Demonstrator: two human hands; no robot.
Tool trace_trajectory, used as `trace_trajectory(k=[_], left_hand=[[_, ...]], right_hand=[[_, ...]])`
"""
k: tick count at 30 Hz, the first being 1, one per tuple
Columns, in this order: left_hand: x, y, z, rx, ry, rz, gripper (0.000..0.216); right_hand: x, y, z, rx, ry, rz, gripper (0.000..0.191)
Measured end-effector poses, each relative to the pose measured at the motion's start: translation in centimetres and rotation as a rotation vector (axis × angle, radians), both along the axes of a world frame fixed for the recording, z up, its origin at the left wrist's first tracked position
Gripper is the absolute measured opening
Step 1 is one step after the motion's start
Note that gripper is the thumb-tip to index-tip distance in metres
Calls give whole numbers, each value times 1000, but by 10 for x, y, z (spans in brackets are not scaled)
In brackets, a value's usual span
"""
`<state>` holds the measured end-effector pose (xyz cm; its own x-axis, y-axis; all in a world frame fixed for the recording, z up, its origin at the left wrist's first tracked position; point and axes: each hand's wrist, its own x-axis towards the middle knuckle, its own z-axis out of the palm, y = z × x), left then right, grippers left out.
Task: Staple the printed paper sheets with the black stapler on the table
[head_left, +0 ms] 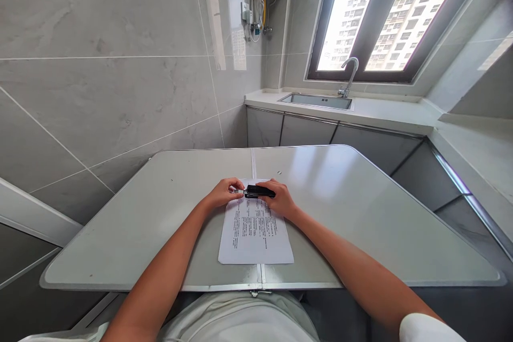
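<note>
A black stapler (259,191) lies crosswise above the far part of a printed sheet of paper (256,240). My right hand (278,199) is wrapped round its right end, with fingers on top and the thumb at the near side. At the stapler's left end, my left hand (225,192) pinches a small shiny metal piece (237,191) that sticks out there. Whether that piece is part of the stapler or a strip of staples is too small to tell. The sheet is flat, its far edge partly covered by both hands and the stapler.
The light folding table (320,214) has a metal seam down its middle. Tiny bits (279,172) lie beyond my right hand. Behind the table are a counter (385,109) with a sink (316,100) and tap (351,75), and a tiled wall (120,96) at left.
</note>
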<state>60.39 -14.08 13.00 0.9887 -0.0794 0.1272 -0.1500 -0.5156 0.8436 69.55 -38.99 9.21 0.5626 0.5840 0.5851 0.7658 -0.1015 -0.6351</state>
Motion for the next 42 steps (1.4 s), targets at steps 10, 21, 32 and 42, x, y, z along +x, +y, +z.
trace_trajectory(k=[10, 21, 32, 42], left_hand=[[1, -1, 1, -53, 5, 10, 31], [-1, -1, 2, -64, 18, 0, 33], [-1, -4, -1, -59, 13, -18, 32], [0, -2, -3, 15, -26, -8, 29]], right_hand=[[-2, -2, 6, 12, 107, -23, 37], [-1, -2, 2, 40, 109, -5, 35], [-3, -4, 7, 29, 129, 4, 38], [-2, -4, 8, 25, 139, -5, 38]])
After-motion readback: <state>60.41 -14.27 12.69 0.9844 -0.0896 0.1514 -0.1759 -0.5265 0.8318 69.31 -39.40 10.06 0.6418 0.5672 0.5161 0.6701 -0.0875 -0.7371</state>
